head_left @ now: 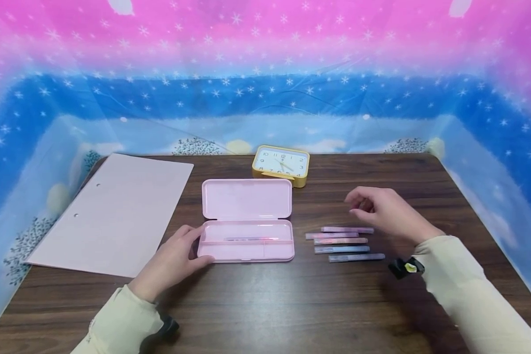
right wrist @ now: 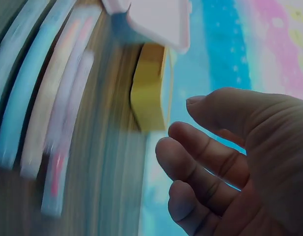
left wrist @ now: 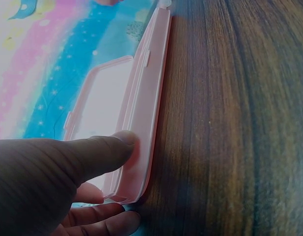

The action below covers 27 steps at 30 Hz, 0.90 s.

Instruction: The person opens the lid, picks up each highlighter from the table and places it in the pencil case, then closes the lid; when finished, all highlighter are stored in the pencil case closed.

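A pink pencil case (head_left: 246, 260) lies with its lid (head_left: 247, 198) folded back on the table. Inside its rear compartment is one slim marker (head_left: 251, 239). My left hand (head_left: 174, 260) holds the case by its left end; in the left wrist view the thumb (left wrist: 104, 152) presses on the front wall. To the right of the case, several pastel markers (head_left: 349, 257) lie side by side. Just behind them, my right hand (head_left: 387, 211) hovers over the table, its fingers (right wrist: 190, 167) loosely bent and nothing held.
Behind the case stands a yellow alarm clock (head_left: 281, 164), close to the lid. On the left lies a large pale pink folder or board (head_left: 115, 211) with two small holes. A patterned cloth (head_left: 248, 98) surrounds the wooden table (head_left: 265, 309) at the back and sides.
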Tool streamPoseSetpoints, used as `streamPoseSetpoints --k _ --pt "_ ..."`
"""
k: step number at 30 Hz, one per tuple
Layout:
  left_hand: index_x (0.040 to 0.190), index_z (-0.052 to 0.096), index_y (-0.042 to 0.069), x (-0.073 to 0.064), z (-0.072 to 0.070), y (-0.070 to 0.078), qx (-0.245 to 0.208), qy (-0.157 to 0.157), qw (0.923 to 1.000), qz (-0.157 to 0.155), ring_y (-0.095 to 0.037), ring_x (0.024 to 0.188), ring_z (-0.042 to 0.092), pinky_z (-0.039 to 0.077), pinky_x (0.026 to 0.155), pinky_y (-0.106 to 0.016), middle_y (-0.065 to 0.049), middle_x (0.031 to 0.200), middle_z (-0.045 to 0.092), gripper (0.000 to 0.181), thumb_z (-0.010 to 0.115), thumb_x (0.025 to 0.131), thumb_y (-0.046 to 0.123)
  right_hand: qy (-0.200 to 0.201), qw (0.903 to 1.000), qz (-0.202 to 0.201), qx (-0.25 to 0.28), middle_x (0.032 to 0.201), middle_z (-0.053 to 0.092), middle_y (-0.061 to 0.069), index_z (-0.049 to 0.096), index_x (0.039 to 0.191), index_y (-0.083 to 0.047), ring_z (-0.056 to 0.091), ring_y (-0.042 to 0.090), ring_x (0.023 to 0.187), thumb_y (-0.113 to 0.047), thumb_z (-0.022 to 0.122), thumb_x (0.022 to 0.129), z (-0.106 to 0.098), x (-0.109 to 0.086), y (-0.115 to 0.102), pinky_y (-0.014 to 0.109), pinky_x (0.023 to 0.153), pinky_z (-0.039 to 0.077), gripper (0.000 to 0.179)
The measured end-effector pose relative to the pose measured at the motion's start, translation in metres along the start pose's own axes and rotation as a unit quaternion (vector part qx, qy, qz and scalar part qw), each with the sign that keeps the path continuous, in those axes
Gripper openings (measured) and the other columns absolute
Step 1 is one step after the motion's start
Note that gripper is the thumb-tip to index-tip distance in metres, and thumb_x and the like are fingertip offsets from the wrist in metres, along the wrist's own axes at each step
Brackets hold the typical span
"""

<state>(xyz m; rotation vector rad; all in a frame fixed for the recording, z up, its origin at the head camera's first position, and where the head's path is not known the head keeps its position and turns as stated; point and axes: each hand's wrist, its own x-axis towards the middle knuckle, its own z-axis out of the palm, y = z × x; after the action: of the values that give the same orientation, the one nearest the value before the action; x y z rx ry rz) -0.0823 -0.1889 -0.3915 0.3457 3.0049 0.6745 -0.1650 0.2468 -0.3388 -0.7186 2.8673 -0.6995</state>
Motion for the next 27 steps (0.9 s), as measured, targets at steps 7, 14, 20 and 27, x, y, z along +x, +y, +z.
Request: streamPoseSetpoints --k 7,14,20,27 --pt "0.136 0.053 -0.005 0.000 -0.001 -0.001 0.002 0.001 1.0000 -0.001 -0.026 0.090 0.058 0.053 0.086 -0.047 -0.018 0.111 0.061 0.071 0.081 0.081 0.029 -0.002 0.9991 0.035 -0.024 0.092 0.069 -0.001 0.066 0.112 -0.011 0.061 0.011 0.080 -0.014 0.066 0.093 -0.006 -0.020 0.031 0.031 0.067 0.051 0.019" --pt "0.137 0.053 -0.005 0.001 -0.002 -0.001 0.002 -0.005 1.0000 -0.005 -0.028 0.093 0.059 0.053 0.089 -0.049 -0.018 0.111 0.060 0.071 0.081 0.081 0.029 -0.015 0.9980 0.053 -0.031 0.090 0.068 -0.001 0.066 0.111 -0.010 0.061 0.011 0.080 -0.013 0.068 0.091 0.008 -0.029 0.052 0.034 0.069 0.051 0.020" --pt "0.139 0.051 -0.003 0.001 -0.002 -0.001 0.000 -0.022 0.9995 -0.021 -0.028 0.096 0.058 0.052 0.092 -0.050 -0.019 0.115 0.060 0.072 0.080 0.082 0.031 -0.027 0.9974 0.048 -0.047 0.088 0.068 -0.003 0.067 0.108 -0.010 0.060 0.009 0.077 -0.011 0.069 0.090 0.023 -0.028 0.059 0.035 0.069 0.050 0.018" --pt "0.139 0.051 -0.003 0.001 0.000 0.000 -0.002 -0.021 0.9996 -0.018 -0.027 0.093 0.058 0.053 0.090 -0.049 -0.019 0.113 0.060 0.073 0.080 0.082 0.031 -0.034 0.9967 0.041 -0.061 0.081 0.064 -0.006 0.068 0.099 -0.014 0.055 0.008 0.071 -0.010 0.071 0.088 0.032 -0.025 0.062 0.033 0.066 0.047 0.011"
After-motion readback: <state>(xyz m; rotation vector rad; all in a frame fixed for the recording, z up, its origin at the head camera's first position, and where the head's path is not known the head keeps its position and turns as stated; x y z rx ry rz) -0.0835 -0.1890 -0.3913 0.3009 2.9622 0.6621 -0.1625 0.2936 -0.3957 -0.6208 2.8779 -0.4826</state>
